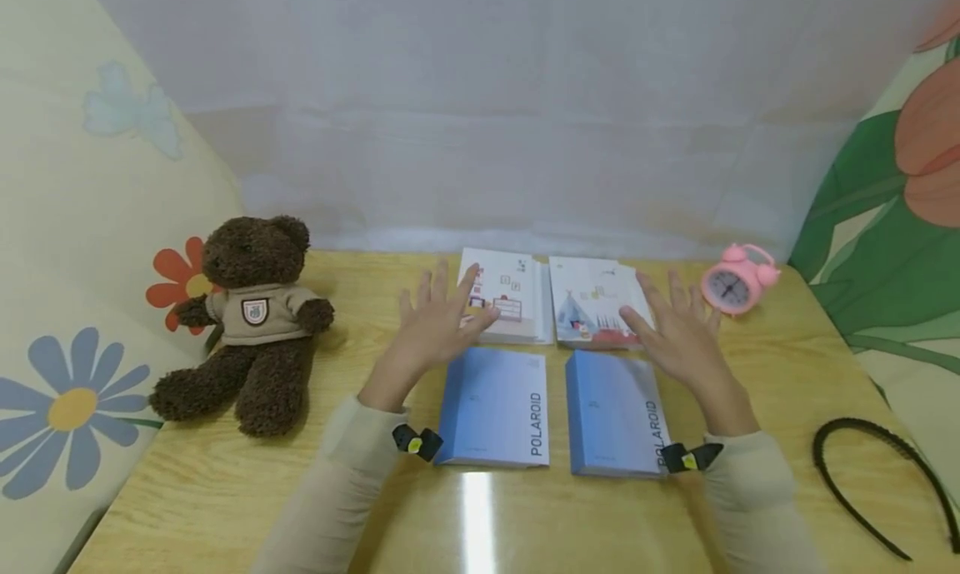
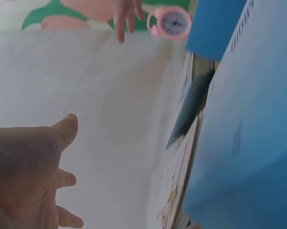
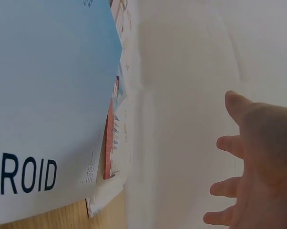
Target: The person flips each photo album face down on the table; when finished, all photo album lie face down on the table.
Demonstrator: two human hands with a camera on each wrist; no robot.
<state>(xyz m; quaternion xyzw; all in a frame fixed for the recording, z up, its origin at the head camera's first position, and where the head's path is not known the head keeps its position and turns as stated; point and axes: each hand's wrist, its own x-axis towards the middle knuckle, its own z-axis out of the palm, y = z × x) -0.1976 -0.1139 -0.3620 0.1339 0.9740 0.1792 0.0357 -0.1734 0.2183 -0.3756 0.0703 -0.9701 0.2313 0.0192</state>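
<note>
Left hand: spread, grips nothing, hangs clear of the books, nearest to the left white book; right hand: likewise spread and unladen, near the right white book.

Progress: four books flat on the table; white pair in the far row, left blue book and right blue book in the near row; appears grouped by cover colour, roughly squared up; judged to be at a pause, with the laying-out looking done; cannot tell whether any handling remains.

Materials: blue covers smooth, shading paler across the face, thick and rectangular, lettered POLAROID in dark capitals; white covers printed with small drawings, including a tent on the right one; table wood-grained and glossy, with a bright glare streak; alarm clock round, pink, twin-belled; teddy bear in curly brown pile, with beige top and shield badge; headband black, thin, open-arched, with finely ridged edge; backdrop pale and creased, cloth or paper, cannot tell which.
</note>
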